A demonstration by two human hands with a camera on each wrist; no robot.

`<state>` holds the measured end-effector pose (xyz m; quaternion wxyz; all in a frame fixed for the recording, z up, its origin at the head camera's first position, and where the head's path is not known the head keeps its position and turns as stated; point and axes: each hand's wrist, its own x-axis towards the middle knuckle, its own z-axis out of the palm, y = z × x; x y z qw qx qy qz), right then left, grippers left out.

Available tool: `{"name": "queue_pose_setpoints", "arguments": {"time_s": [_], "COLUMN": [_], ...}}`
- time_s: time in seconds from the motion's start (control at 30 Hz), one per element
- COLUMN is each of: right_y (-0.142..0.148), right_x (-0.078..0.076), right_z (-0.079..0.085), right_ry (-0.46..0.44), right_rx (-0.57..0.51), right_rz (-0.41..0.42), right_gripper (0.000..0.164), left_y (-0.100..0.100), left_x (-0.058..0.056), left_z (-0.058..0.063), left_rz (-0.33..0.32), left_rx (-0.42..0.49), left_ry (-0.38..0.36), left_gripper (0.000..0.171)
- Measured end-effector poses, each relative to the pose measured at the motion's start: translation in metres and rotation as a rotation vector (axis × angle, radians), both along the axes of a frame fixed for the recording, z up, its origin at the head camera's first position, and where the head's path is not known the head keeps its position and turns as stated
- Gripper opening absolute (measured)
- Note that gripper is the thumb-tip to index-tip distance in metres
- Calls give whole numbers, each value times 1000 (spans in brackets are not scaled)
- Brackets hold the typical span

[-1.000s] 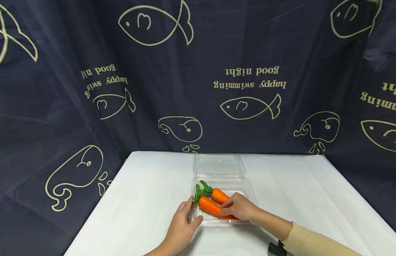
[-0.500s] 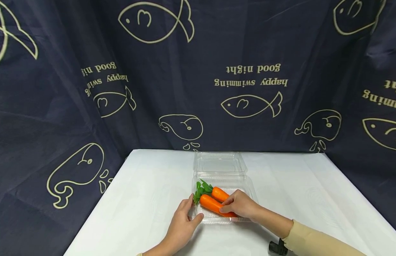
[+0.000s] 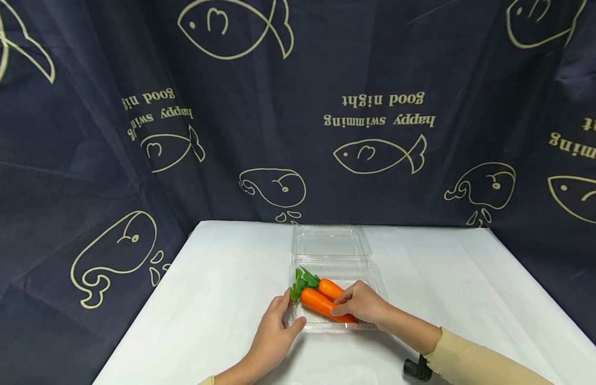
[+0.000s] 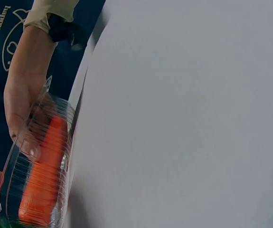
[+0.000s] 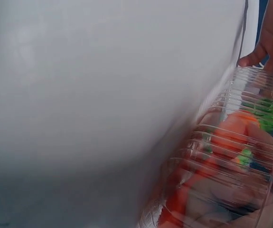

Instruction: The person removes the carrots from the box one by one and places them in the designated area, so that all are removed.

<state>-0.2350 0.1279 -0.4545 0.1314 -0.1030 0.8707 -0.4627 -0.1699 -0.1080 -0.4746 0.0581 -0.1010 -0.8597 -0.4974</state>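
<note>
A clear plastic hinged box (image 3: 327,327) lies with its lid folded back on the white table. Two orange carrots with green leafy tops lie slanted inside it. My right hand (image 3: 363,305) reaches over the front rim and pinches the nearer carrot (image 3: 317,302) near its narrow end. Part of the farther carrot (image 3: 330,289) is hidden behind that hand. My left hand (image 3: 274,331) rests at the box's front left corner, fingers along the left side and thumb at the front rim. Through the ribbed wall, the left wrist view shows the carrot (image 4: 43,185) and right fingers (image 4: 31,147).
The open lid (image 3: 329,241) lies flat behind the box, near the table's back edge. A dark cloth (image 3: 279,133) printed with fish hangs behind and beside the white table (image 3: 221,278). A black device (image 3: 417,369) is at the right sleeve.
The scene has shifted slightly upward in the head view. The nearer carrot and my right hand have barely moved; my left hand stays at the box corner.
</note>
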Motion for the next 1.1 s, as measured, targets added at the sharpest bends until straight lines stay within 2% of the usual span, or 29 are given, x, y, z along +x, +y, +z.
{"name": "queue_pose_setpoints", "arguments": {"time_s": [0.2,0.5,0.8,1.1], "right_y": [1,1,2,3], "right_x": [-3,-3,-7,-12], "right_z": [-1,3,8,18], "right_ry": [11,14,27,6], "right_rx": [-6,-19,-45,-51], "right_rz": [-2,-30,-5,7], "right_gripper": [15,18,17,18], "left_y": [0,0,0,1], "left_x": [-1,0,-1,0], "left_z": [0,1,2,2], "left_rz": [12,17,18,19], "left_rx": [-21,-28,-31,-22], "left_ry": [27,14,7,7], "left_gripper": [70,62,55,57]}}
